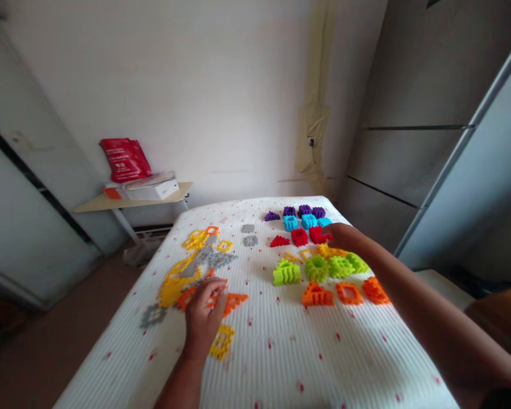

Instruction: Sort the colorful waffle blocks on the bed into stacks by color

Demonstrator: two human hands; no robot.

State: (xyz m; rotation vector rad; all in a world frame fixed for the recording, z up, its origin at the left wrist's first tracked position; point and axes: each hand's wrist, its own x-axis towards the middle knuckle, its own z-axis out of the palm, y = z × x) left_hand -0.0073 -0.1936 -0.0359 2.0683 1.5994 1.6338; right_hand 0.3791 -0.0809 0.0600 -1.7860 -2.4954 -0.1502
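Observation:
My left hand (204, 318) rests on the white bed cover, its fingers curled on an orange triangular plastic piece (234, 302) at the edge of a loose pile of yellow, grey and orange pieces (191, 267). My right hand (338, 233) reaches far across to the sorted rows, its fingers at a red piece (318, 234). Whether it grips that piece is unclear. Around it lie red (299, 237), cyan (309, 221), purple (304, 211), green (317, 268) and orange (349, 292) stacks.
The bed (281, 352) has a white ribbed cover with red dots. A low shelf (132, 199) at the back left holds a white box (153, 190) and a red bag (125, 159). Grey cabinet panels stand left and right.

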